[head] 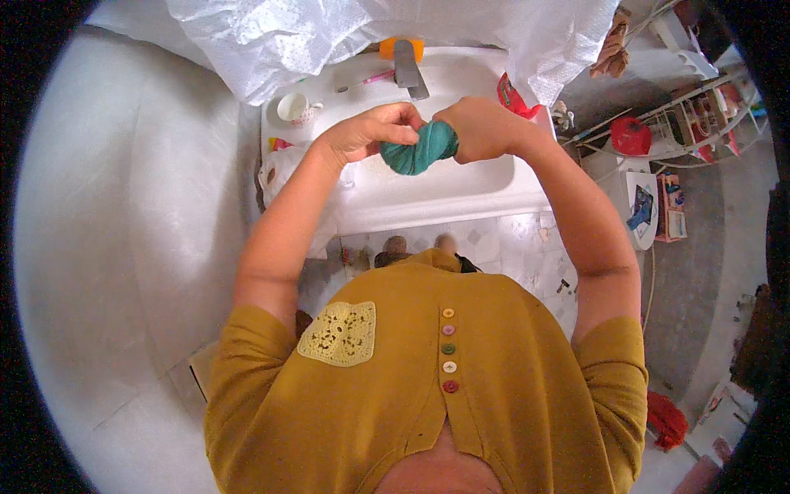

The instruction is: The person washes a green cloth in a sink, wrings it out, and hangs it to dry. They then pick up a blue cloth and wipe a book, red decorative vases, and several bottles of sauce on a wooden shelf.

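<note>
A twisted teal cloth [416,148] is bunched between my two hands over the basin of a white sink [432,213]. My left hand [379,129] pinches its left part between thumb and fingers. At the cloth's right end my right hand [484,128] is closed in a fist around it. Just beyond the hands is a grey faucet [406,68]. Whether water runs from it cannot be told.
A cup [296,109] and a pink toothbrush [376,78] lie on the sink's back ledge. White fabric [290,185] drapes over its left side, and a red packet [515,99] rests at the right. A white plastic curtain [278,43] hangs behind. Racks stand to the right.
</note>
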`<act>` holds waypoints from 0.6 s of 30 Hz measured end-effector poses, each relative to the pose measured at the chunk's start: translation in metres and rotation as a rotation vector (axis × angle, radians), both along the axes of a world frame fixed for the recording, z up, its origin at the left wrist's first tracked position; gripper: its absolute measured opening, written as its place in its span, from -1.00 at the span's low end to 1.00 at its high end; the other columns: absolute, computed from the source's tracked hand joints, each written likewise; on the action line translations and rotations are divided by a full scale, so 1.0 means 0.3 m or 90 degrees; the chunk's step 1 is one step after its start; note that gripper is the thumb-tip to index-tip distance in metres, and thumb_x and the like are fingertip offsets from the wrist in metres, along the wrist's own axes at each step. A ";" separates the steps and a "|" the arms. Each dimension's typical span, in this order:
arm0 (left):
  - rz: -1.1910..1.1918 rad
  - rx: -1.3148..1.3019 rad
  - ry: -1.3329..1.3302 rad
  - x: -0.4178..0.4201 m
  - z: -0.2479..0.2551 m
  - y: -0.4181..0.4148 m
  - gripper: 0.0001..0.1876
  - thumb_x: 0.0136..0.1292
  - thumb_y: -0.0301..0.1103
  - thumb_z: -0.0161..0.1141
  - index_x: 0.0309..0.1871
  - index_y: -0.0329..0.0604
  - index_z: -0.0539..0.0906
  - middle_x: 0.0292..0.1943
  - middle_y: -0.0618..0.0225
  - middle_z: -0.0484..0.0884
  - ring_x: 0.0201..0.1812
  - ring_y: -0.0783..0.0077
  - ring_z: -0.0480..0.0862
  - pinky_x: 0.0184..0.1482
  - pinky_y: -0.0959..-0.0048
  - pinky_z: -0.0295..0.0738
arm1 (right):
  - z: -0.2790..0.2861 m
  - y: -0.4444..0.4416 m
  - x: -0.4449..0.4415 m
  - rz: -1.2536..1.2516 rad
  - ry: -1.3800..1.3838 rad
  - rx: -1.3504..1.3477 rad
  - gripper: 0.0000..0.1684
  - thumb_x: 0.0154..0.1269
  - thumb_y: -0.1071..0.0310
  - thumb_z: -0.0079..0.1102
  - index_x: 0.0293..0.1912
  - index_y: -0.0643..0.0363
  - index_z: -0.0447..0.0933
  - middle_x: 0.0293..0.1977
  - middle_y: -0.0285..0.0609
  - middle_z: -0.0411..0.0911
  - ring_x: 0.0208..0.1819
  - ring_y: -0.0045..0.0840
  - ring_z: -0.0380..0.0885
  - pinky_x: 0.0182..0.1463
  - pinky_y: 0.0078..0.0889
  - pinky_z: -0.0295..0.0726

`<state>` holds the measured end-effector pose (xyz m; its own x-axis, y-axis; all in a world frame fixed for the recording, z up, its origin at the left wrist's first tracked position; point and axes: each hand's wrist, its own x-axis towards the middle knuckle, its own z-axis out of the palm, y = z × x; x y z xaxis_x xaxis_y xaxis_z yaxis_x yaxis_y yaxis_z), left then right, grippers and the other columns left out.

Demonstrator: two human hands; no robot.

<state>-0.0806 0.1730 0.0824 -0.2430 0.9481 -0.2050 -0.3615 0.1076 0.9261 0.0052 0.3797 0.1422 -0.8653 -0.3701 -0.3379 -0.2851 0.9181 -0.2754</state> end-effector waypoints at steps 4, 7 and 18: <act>0.045 -0.056 0.357 0.095 0.062 0.028 -0.06 -0.02 -0.26 0.52 0.39 -0.15 0.17 0.08 0.09 0.54 0.04 0.32 0.58 0.10 0.40 0.49 | 0.030 -0.005 -0.004 -0.050 -0.074 0.006 -0.54 -0.23 0.20 0.43 -0.24 0.17 0.63 -0.30 -0.05 0.69 -0.27 -0.09 0.67 -0.20 -0.09 0.61; 0.123 -0.048 0.524 0.169 0.121 0.030 -0.20 0.06 -0.23 0.46 0.35 -0.22 0.31 0.02 0.09 0.59 -0.04 0.36 0.61 0.01 0.45 0.51 | -0.043 0.054 -0.008 -0.087 0.002 -0.136 -0.35 -0.22 0.15 0.48 -0.06 0.22 0.56 -0.36 -0.07 0.64 -0.38 -0.25 0.61 -0.31 -0.23 0.53; 0.117 0.361 -0.587 0.290 0.121 0.092 -0.51 0.35 -0.05 0.10 0.11 -0.31 0.43 -0.21 0.15 0.56 -0.48 0.42 0.47 -0.52 0.46 0.39 | -0.149 -0.027 -0.017 -0.081 -0.128 -1.466 0.27 0.05 -0.69 -0.14 0.52 -0.04 -0.01 0.42 0.06 0.18 0.44 0.01 0.15 0.44 0.19 0.13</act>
<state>0.0065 0.2004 0.1187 -0.3680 0.9269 0.0742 -0.9072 -0.3754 0.1899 0.0002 0.3717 0.0975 -0.9279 -0.0944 0.3606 -0.1177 -0.8437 -0.5238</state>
